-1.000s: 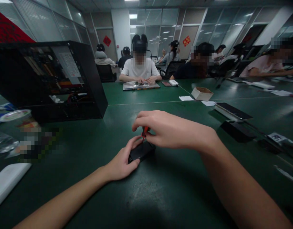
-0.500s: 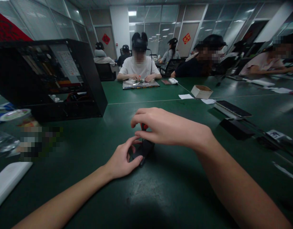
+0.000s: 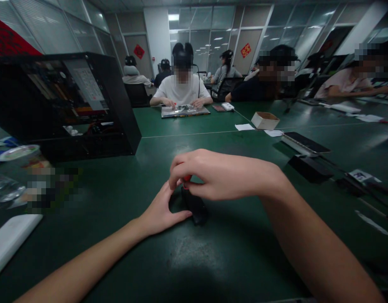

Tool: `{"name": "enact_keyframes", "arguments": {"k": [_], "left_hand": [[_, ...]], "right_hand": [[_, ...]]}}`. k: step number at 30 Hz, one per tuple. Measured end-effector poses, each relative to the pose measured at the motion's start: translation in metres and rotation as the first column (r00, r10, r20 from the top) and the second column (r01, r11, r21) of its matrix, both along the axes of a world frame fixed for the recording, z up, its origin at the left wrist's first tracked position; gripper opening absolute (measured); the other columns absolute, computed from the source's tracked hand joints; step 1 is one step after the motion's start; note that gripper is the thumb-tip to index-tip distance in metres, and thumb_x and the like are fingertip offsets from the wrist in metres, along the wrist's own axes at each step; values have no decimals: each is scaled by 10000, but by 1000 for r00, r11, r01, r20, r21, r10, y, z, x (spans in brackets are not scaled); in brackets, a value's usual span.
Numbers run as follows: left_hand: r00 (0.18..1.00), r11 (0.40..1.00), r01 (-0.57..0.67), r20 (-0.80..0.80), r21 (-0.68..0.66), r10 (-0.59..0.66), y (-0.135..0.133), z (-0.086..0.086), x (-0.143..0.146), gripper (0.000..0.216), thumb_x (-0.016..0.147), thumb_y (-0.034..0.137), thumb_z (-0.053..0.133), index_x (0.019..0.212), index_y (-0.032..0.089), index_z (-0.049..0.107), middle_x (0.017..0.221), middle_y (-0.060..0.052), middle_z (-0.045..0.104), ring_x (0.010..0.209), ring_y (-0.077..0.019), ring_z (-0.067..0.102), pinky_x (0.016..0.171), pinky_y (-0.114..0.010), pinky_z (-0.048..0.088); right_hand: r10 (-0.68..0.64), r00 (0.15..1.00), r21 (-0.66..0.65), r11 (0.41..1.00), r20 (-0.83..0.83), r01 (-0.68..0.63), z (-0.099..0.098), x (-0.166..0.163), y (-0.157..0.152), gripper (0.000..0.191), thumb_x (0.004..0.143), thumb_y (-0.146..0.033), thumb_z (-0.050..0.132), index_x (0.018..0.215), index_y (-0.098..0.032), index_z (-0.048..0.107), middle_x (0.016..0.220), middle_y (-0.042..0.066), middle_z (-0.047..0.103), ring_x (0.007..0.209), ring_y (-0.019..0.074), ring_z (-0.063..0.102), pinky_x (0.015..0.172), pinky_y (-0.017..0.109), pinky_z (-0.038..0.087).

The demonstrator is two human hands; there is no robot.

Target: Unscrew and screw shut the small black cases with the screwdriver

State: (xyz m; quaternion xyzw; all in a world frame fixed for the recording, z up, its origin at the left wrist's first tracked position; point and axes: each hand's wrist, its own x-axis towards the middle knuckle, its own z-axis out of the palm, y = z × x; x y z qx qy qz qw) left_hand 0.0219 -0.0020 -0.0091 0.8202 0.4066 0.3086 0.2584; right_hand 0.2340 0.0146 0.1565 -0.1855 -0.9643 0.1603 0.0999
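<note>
A dark, elongated black plastic part (image 3: pixel 194 206) lies on the green table, tilted from upper left to lower right. My left hand (image 3: pixel 164 208) is curved around its left side, with the thumb against its near half and the fingers at its far end. Above that far end, my right hand (image 3: pixel 200 174) arches over with fingers and thumb pinched around a red-and-black handle that looks like a screwdriver (image 3: pixel 187 178). Most of the handle and its tip are hidden by my right fingers.
An opened black computer case (image 3: pixel 118 105) stands at the left. Nearer are a clear plastic cup (image 3: pixel 22 158) and a white flat object (image 3: pixel 14 240). At the right lie a small box (image 3: pixel 265 121), a phone-like slab (image 3: pixel 304 143) and a black block (image 3: pixel 309 168). A co-worker (image 3: pixel 181 90) sits opposite.
The black part has turned, its near end swinging to the right. My right hand has lowered slightly and closed more around the red handle. My left hand stays beside the part.
</note>
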Motion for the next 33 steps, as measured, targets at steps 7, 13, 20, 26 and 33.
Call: {"name": "enact_keyframes", "arguments": {"k": [7,13,20,26,33], "left_hand": [[998,996,60,-28,-68,-62,5,3,-2,714,802,413,807,1419,215,507,1376,-126,622,1239,-352,604,1086,-523,479],[981,981,152,-142,124,-134,4,3,-6,725,763,415,837,1388,227,522,1473,-140,511,1352,-386,475,1143,-555,399],[969,980,151,-217,128,-121,3,13,-6,521,768,472,813,1164,196,617,1097,-95,670,1042,-307,619,977,-473,486],[977,981,164,-154,107,-147,1,16,-6,428,850,338,731,1246,215,622,1216,-99,665,1141,-285,613,1024,-430,472],[988,989,131,-97,64,-124,-1,13,-2,342,889,319,697,1210,211,648,1191,-81,710,1079,-253,670,978,-393,512]], "right_hand": [[-142,990,144,979,-8,142,-6,-5,-1,206,958,-127,526,1024,-133,722,1028,90,699,915,190,618,789,306,429],[-49,998,68,997,28,47,1,1,-7,192,894,-98,557,978,-136,726,990,77,700,896,179,614,786,287,437],[-349,897,58,936,270,346,6,15,-19,188,866,-210,612,849,-191,799,750,65,719,656,170,620,564,267,358],[-379,824,4,909,421,416,12,41,-20,241,860,-261,590,910,-248,826,765,52,752,627,183,650,536,265,384],[-452,793,13,872,409,490,16,57,-13,231,864,-315,615,930,-265,831,850,51,782,699,208,695,574,278,439]]}}
